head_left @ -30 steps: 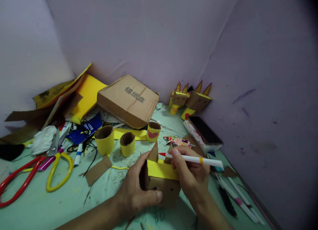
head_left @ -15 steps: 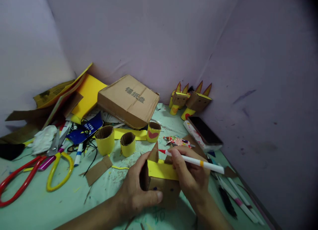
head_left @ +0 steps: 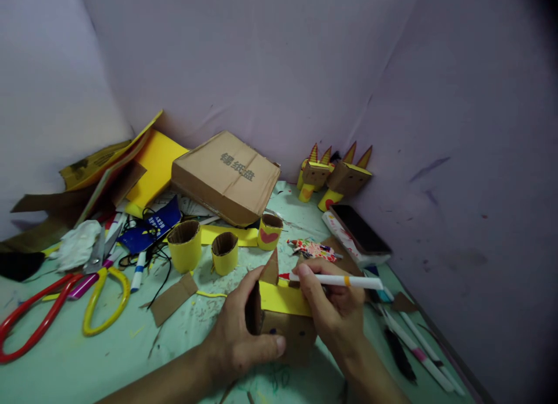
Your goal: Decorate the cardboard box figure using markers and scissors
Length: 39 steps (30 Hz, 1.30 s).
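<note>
My left hand is wrapped round the left side of a small cardboard box, thumb across its front. The box has a yellow paper top, two dark dots on the front face, and a pointed cardboard horn standing at its top left edge. A second horn is mostly hidden by my right fingers. Between the thumb and fingers of my right hand is a white marker with an orange band. Its red tip lies right beside the lower right edge of the visible horn; whether it touches is unclear.
Yellow-wrapped cardboard rings stand beyond my hands. Scissors with red and yellow handles lie left. A large cardboard box sits behind. Similar horned figures, a phone and pens are at the right.
The marker has tilted closer to level, and its red tip has dropped from partway up the horn to near the horn's base. My left hand and the box have hardly moved.
</note>
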### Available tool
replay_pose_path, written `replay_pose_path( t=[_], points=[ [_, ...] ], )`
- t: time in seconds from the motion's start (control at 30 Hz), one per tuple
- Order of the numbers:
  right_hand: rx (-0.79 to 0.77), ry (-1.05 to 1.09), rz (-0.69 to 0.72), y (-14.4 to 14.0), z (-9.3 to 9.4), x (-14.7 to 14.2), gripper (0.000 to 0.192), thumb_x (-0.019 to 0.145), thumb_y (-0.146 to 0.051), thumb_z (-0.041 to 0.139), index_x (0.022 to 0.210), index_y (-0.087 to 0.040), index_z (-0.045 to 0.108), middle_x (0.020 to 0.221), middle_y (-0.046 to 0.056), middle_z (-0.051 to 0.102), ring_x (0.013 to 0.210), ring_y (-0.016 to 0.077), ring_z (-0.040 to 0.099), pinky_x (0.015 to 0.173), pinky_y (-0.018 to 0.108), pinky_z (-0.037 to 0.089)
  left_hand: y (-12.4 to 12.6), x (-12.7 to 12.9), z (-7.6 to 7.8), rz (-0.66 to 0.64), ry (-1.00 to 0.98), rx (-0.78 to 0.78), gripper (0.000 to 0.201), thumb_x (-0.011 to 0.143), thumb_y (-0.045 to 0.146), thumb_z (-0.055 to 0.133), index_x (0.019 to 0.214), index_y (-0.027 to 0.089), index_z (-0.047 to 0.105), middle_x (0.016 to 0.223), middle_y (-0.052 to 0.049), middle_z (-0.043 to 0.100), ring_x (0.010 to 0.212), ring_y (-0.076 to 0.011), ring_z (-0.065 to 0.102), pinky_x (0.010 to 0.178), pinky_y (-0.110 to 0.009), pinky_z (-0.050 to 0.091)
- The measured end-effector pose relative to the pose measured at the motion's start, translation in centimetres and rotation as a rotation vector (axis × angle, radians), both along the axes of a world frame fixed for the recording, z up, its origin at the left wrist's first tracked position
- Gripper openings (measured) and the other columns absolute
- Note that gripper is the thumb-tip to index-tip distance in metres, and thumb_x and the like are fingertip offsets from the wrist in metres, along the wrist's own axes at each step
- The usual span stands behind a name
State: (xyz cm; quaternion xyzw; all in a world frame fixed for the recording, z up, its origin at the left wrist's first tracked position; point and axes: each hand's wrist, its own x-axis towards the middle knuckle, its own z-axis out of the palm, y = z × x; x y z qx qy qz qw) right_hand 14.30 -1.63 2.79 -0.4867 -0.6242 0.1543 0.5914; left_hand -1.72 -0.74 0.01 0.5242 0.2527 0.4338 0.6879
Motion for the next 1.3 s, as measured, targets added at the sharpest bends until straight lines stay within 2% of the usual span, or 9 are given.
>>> replay_pose_path(
  t=[0.2,0.3,0.43,0.67,0.93,1.13,1.3],
  points=[
    [0.034,-0.064,-0.065,0.14,0.29,0.21,0.017,0.093,-0.024,0.057,0.079,-0.021,0.067,0.062,-0.002,0.061,0.053,0.0115,0.055,0.052,0.023,0.043,0.0,0.36,0.23,-0.037,-0.104,-0.008,0.079,0.06,0.02,0.083,0.134,0.023,0.053,0.12,-0.007,0.069,0.112,-0.0335,0.062,0.089,-0.038,0.052],
    [0.047,-0.089,-0.054,0.18,0.39,0.19,0.017,0.093,-0.023,0.056,0.081,-0.02,0.067,0.064,-0.001,0.063,0.055,0.0118,0.056,0.053,0.024,0.044,0.07,0.4,0.27,-0.036,-0.087,0.0,0.078,0.061,0.02,0.082,0.134,0.023,0.054,0.121,-0.007,0.069,0.112,-0.0334,0.062,0.088,-0.037,0.052],
    [0.014,-0.04,-0.029,0.21,0.36,0.07,0.021,0.093,-0.024,0.055,0.075,-0.02,0.065,0.061,-0.002,0.061,0.053,0.0109,0.054,0.05,0.022,0.041,0.07,0.18,0.13,0.005,-0.029,-0.003,0.081,0.058,0.021,0.084,0.133,0.021,0.054,0.119,-0.007,0.069,0.105,-0.0314,0.064,0.089,-0.037,0.051],
    [-0.01,-0.016,0.019,0.16,0.64,-0.13,0.025,0.089,-0.023,0.056,0.065,-0.018,0.062,0.049,-0.005,0.049,0.045,0.0094,0.046,0.041,0.021,0.032,0.03,0.02,-0.05,-0.001,-0.011,0.0,0.082,0.058,0.023,0.083,0.134,0.019,0.051,0.119,-0.007,0.068,0.107,-0.0316,0.063,0.09,-0.037,0.049],
    [0.009,-0.054,-0.073,0.15,0.32,0.12,0.022,0.091,-0.027,0.056,0.073,-0.019,0.065,0.054,-0.003,0.054,0.047,0.0115,0.049,0.043,0.023,0.035,-0.12,0.11,0.18,-0.01,-0.045,-0.009,0.081,0.059,0.025,0.084,0.133,0.02,0.052,0.119,-0.007,0.069,0.11,-0.0326,0.063,0.09,-0.037,0.05],
    [-0.004,-0.048,0.009,0.28,0.63,0.07,0.025,0.09,-0.024,0.055,0.066,-0.019,0.062,0.052,-0.003,0.054,0.046,0.0106,0.048,0.042,0.023,0.034,-0.04,-0.03,0.22,0.013,0.035,0.001,0.082,0.057,0.024,0.083,0.133,0.018,0.051,0.118,-0.008,0.069,0.105,-0.0331,0.063,0.088,-0.038,0.05],
    [0.002,-0.064,0.006,0.16,0.89,-0.06,0.027,0.087,-0.024,0.056,0.061,-0.019,0.059,0.051,-0.003,0.055,0.045,0.0105,0.048,0.041,0.023,0.033,0.06,-0.03,0.11,0.009,0.032,0.009,0.082,0.057,0.025,0.083,0.132,0.018,0.052,0.117,-0.008,0.069,0.105,-0.0329,0.063,0.089,-0.038,0.05]
  ],
)
